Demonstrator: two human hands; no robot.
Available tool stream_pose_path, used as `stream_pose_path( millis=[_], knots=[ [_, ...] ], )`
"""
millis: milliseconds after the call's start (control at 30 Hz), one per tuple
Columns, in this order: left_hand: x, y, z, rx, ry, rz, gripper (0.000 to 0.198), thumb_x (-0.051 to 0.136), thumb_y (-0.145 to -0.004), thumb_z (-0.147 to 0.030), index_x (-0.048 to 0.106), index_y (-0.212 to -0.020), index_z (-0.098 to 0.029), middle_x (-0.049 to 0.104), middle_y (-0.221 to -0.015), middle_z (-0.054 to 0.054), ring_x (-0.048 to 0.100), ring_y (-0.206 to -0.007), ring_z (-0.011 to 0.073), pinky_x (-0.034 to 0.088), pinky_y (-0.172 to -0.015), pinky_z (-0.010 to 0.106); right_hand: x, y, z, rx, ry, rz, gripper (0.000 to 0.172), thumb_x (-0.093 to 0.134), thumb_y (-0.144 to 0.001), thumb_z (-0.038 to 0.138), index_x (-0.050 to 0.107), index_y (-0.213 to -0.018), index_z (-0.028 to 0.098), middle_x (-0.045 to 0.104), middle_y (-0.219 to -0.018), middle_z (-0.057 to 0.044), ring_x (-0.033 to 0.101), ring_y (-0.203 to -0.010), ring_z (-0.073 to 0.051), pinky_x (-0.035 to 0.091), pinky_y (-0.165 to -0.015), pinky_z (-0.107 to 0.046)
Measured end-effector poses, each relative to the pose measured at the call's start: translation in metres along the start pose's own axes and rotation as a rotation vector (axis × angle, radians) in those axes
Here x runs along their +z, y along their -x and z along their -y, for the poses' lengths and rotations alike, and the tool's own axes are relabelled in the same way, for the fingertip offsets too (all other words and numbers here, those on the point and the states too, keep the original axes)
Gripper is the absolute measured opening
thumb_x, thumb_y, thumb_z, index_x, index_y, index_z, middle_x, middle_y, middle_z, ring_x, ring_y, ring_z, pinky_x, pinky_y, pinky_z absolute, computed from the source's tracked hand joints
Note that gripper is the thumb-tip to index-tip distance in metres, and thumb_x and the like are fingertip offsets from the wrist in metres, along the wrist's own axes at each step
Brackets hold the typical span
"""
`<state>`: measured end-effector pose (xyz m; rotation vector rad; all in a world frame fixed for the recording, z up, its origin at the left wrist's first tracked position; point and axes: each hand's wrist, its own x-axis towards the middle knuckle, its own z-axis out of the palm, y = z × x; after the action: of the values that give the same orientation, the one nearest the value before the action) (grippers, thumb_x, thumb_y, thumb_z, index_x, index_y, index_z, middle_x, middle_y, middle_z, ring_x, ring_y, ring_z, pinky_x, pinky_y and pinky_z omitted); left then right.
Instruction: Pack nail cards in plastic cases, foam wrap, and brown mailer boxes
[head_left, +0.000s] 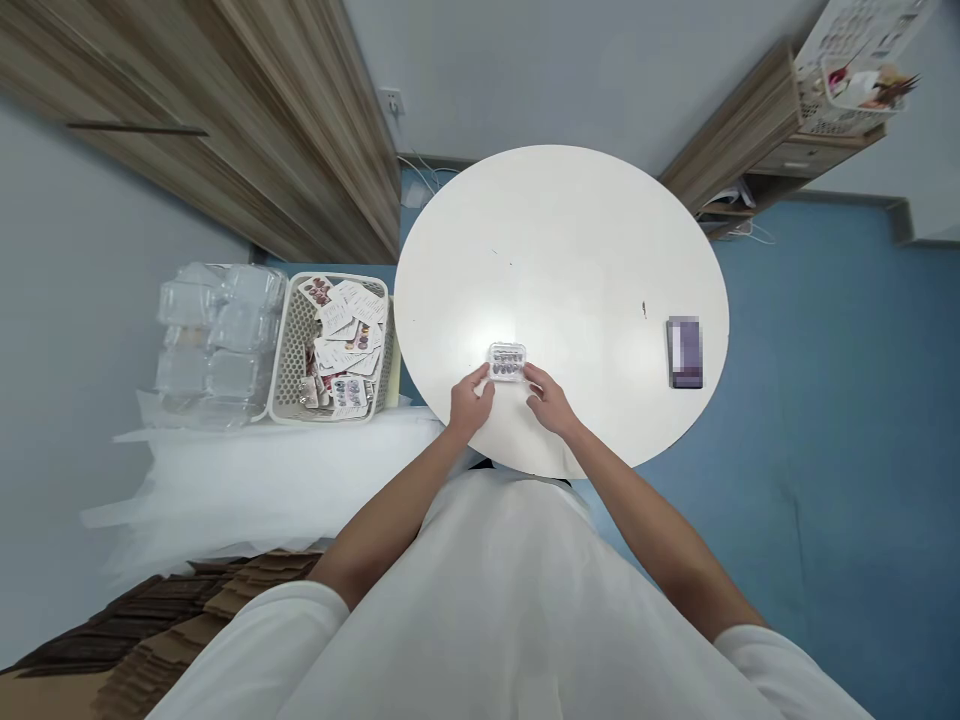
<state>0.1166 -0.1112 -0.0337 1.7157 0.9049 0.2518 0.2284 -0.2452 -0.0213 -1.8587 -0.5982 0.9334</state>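
Note:
A small clear plastic box [508, 362] holds two rows of small purplish-grey pieces that look like false nails. It lies on or just above the white round table [555, 240], near the edge closest to me. At its left edge, my left hand [471, 402] grips it between thumb and fingers. My right hand [549, 400] has its fingertips on the right edge, with the thumb curled below. Whether the box's lid is fastened is too small to tell.
A phone with a blurred screen [685, 352] lies at the table's right. On the left, a white perforated basket [289, 340] holds printed cards and packs, beside stacked clear plastic containers [217, 345]. White sheeting [300, 465] and folded cardboard [172, 620] are nearer. Wooden cabinets [315, 120] stand behind.

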Motion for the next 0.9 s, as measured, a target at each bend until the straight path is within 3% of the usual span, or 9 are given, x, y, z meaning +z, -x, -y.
stream_pose_path(
  millis=[200, 400, 733, 900],
  knots=[
    [0.059, 0.035, -0.017, -0.033, -0.068, 0.195, 0.042, 0.048, -0.078, -0.02, 0.053, -0.12, -0.018, 0.058, -0.118, 0.006, 0.056, -0.104, 0.0193, 0.049, -0.081, 0.029, -0.065, 0.048, -0.042, 0.012, 0.106, 0.003, 0.065, 0.041, -0.066, 0.009, 0.042, -0.127, 0.03, 0.034, -0.139, 0.0, 0.034, -0.126, -0.019, 0.034, -0.102, -0.041],
    [0.101, 0.052, -0.022, -0.099, -0.13, 0.218, 0.045, 0.048, -0.079, -0.022, 0.049, -0.124, -0.02, 0.056, -0.121, 0.005, 0.055, -0.105, 0.0207, 0.048, -0.082, 0.031, -0.094, 0.064, -0.076, 0.016, 0.16, 0.048, 0.065, 0.041, -0.067, 0.01, 0.04, -0.129, 0.027, 0.033, -0.14, -0.001, 0.032, -0.128, -0.02, 0.035, -0.103, -0.043],
    [0.12, 0.055, -0.025, -0.108, -0.214, 0.145, 0.048, 0.045, -0.08, -0.022, 0.044, -0.128, -0.017, 0.051, -0.127, 0.007, 0.054, -0.106, 0.02, 0.045, -0.089, 0.033, -0.105, 0.049, -0.085, -0.051, 0.181, 0.156, 0.065, 0.042, -0.068, 0.011, 0.037, -0.131, 0.025, 0.029, -0.142, -0.002, 0.029, -0.129, -0.021, 0.034, -0.103, -0.042],
    [0.114, 0.056, -0.019, 0.017, -0.322, 0.162, 0.052, 0.046, -0.078, -0.019, 0.04, -0.129, -0.017, 0.047, -0.131, 0.007, 0.048, -0.115, 0.021, 0.041, -0.095, 0.036, -0.108, 0.061, -0.084, -0.15, 0.338, 0.102, 0.056, 0.044, -0.074, 0.016, 0.037, -0.13, 0.022, 0.026, -0.143, -0.007, 0.028, -0.13, -0.022, 0.032, -0.103, -0.044]
  ],
)
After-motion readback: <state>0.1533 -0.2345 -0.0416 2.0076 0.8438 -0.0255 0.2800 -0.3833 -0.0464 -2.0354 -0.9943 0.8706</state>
